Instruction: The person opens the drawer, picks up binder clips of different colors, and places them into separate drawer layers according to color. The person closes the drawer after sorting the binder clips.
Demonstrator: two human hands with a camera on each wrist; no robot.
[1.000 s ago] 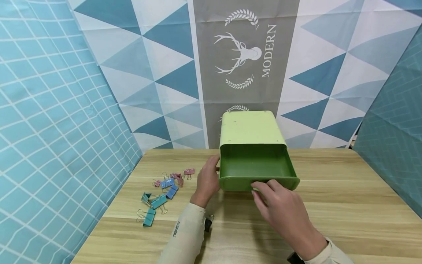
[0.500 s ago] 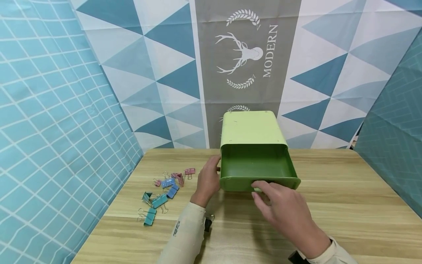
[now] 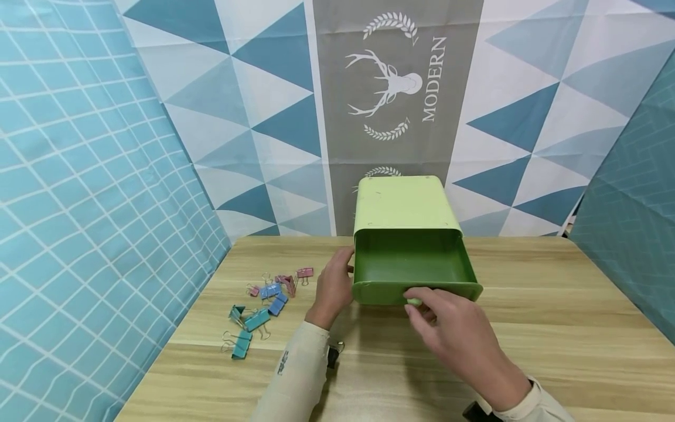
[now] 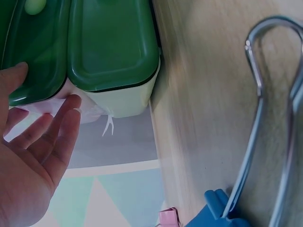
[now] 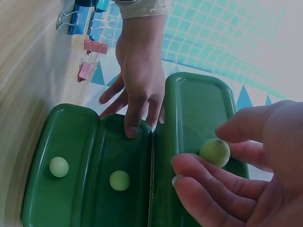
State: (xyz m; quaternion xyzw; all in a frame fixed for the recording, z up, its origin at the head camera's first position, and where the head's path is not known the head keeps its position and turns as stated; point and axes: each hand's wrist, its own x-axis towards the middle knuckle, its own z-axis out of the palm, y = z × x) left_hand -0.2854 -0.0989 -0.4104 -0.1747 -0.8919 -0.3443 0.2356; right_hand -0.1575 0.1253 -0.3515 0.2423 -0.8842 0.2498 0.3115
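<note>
Top drawer [image 3: 379,293]: likely light, stiff. Your right grip [image 3: 459,328] pinches its knob [image 5: 215,152], best hold; left grip [image 3: 334,287], loose, touches middle drawer [image 5: 120,201].

- Box [image 3: 403,202] by the left hand [image 3: 332,287]: plain pale yellow-green outside.
- Drawer [image 3: 406,264] at the right hand [image 3: 459,328]: dark green, inside and front.
- Knob [image 5: 215,152] between the right hand's fingers: light green.
- Other drawer fronts [image 5: 71,132], below that: dark green, light green knobs.
- Clips left of the left hand: teal [image 3: 242,344], blue [image 3: 270,291], pink [image 3: 304,272], with silvery wires.
- Sleeves [image 3: 295,375]: cream, dark print on the left one.
- Table [image 3: 559,328] beneath both hands: pale wood grain.
- Backdrop [image 3: 279,123] beyond the hands: white, pale-blue and deep-blue triangles; grey band with white deer, wreaths, "MODERN".
- Cloth [image 3: 79,205] left of both hands: light blue, white grid.
- Cloth [image 3: 633,234] right of both: teal, faint herringbone lines.
</note>
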